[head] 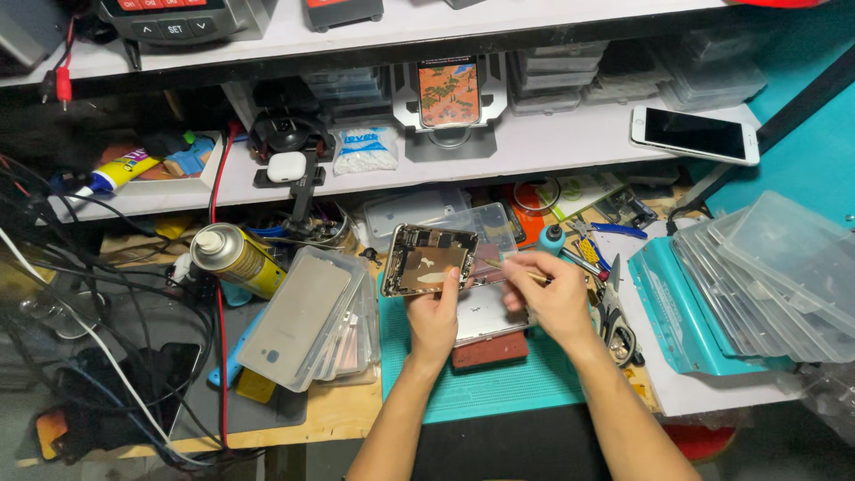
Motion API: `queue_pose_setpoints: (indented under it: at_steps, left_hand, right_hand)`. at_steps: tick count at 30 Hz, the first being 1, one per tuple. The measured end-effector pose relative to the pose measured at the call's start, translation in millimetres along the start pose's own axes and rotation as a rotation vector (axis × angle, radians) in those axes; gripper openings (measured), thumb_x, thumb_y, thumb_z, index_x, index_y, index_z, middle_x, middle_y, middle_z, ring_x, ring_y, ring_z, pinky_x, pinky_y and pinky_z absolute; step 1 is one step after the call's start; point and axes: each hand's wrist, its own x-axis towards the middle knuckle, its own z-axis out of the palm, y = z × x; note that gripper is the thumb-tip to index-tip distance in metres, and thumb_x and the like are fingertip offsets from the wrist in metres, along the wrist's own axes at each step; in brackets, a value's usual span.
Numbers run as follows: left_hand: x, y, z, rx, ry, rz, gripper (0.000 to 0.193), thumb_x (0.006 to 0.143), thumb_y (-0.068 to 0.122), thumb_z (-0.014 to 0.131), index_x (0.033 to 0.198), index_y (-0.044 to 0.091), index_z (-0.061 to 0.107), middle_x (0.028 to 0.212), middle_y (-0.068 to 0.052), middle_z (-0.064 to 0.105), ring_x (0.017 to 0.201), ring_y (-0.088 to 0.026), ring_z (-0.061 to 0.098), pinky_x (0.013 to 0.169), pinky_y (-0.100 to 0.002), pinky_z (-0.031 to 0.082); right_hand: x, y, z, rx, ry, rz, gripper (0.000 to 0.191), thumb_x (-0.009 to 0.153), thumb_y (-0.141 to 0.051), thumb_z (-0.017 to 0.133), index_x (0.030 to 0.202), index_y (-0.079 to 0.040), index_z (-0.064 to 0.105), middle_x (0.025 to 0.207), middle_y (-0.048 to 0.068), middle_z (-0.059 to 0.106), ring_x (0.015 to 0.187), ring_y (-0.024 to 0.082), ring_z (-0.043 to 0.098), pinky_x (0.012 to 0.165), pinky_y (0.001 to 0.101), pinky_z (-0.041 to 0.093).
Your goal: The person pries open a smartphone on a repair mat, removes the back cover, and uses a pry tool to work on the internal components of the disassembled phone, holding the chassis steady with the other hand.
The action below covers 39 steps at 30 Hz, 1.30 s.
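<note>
Our left hand (434, 316) gripped the opened phone (429, 259) by its lower edge, thumb up on the exposed inside, holding it tilted just above the teal mat (499, 392) on the table (321, 414). Our right hand (552, 298), close beside it, was pinched around a thin tool (512, 269) whose tip reached to the phone's right edge. We judged the phone light and stiff but fragile, its bare boards and small parts best left untouched, so the metal frame at the edges was the place to take hold. Under our hands lay a silvery plate (485, 312) on a reddish-brown block (490, 350). Left of our left hand a stack of phone back covers (303, 316) leaned in a clear tray, and beyond it lay a yellow spray can (233, 256) among tangled cables (107, 356). Right of our right hand were pliers and scissors (614, 321), then a teal case (668, 307) with clear plastic boxes (784, 276). Beyond our hands, on the shelf (552, 147), a lit phone stood in a stand (449, 92) and a white phone (696, 134) lay flat.
</note>
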Motion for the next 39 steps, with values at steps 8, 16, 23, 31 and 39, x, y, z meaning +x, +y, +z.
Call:
queue_pose_setpoints:
  at_steps: [8, 16, 23, 31, 39]
  left_hand:
    - [2.4, 1.2, 2.2, -0.052, -0.004, -0.007, 0.018, 0.101, 0.008, 0.062, 0.108, -0.007, 0.069, 0.098, -0.009, 0.075, 0.085, -0.015, 0.073, 0.077, -0.030, 0.060]
    - [3.1, 2.9, 0.7, 0.033, 0.007, 0.025, 0.017, 0.102, 0.010, 0.063, 0.105, -0.005, 0.071, 0.093, -0.008, 0.076, 0.084, -0.014, 0.071, 0.077, -0.028, 0.057]
    - [1.8, 1.9, -0.3, 0.069, -0.013, 0.064, 0.019, 0.103, 0.010, 0.062, 0.107, -0.006, 0.072, 0.097, -0.009, 0.077, 0.087, -0.015, 0.073, 0.079, -0.029, 0.058]
    - [1.6, -4.2, -0.4, -0.013, 0.009, 0.006, 0.020, 0.103, 0.010, 0.063, 0.108, -0.007, 0.071, 0.097, -0.009, 0.076, 0.087, -0.015, 0.072, 0.079, -0.029, 0.059]
    - [1.7, 3.0, -2.4, 0.015, 0.011, -0.020, 0.019, 0.102, 0.010, 0.062, 0.108, -0.006, 0.071, 0.098, -0.008, 0.076, 0.087, -0.014, 0.072, 0.079, -0.029, 0.059]
  right_hand:
    - [0.9, 0.4, -2.0, -0.125, 0.018, -0.085, 0.017, 0.095, -0.010, 0.070, 0.103, 0.004, 0.073, 0.078, 0.009, 0.073, 0.065, 0.012, 0.068, 0.058, 0.0256, 0.056]
    - [-0.1, 0.6, -0.9, -0.114, -0.010, -0.151, 0.021, 0.091, -0.009, 0.073, 0.108, 0.003, 0.072, 0.084, 0.008, 0.075, 0.071, 0.011, 0.071, 0.064, 0.0239, 0.058]
    - [1.3, -2.3, -0.2, -0.036, -0.008, -0.123, 0.024, 0.090, -0.007, 0.072, 0.112, 0.002, 0.070, 0.080, 0.009, 0.074, 0.068, 0.012, 0.071, 0.061, 0.0246, 0.057]
    - [0.2, -0.8, 0.7, -0.031, -0.028, -0.076, 0.022, 0.090, -0.008, 0.071, 0.107, 0.006, 0.070, 0.082, 0.008, 0.074, 0.067, 0.012, 0.072, 0.060, 0.0254, 0.059]
    - [2.5, 1.1, 3.6, -0.023, 0.001, -0.002, 0.018, 0.093, -0.007, 0.070, 0.108, 0.002, 0.071, 0.077, 0.008, 0.074, 0.061, 0.012, 0.070, 0.054, 0.0253, 0.057]
